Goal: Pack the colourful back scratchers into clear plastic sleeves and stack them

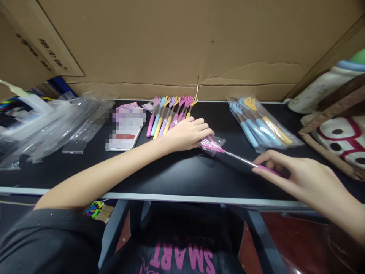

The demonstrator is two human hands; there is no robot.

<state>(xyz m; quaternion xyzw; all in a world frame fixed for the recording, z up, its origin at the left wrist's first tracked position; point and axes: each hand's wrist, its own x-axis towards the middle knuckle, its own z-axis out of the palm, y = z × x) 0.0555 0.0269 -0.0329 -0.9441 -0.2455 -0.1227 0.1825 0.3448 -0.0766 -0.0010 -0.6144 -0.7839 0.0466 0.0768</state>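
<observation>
A pink back scratcher [241, 159] with a metal shaft slants across the front of the black table. My right hand [302, 175] pinches its pink handle between thumb and fingers. At the other end, my left hand [186, 134] is closed at the pink claw head, which has a small clear plastic sleeve [219, 144] around it. The left fingertips are partly hidden. Behind my left hand lies a row of back scratchers [156, 125] in pink, blue, yellow and purple, their claws toward the cardboard wall. My left forearm and hand cover part of that row.
Right of centre lies a clear bag of blue and yellow back scratchers [264, 125]. Clear plastic bags [51, 125] spread over the left side, beside a stack of cards [127, 129], partly blurred. A brown-trimmed bag [336, 133] and a pale bottle [319, 89] stand at the right edge. Cardboard [171, 45] walls the back.
</observation>
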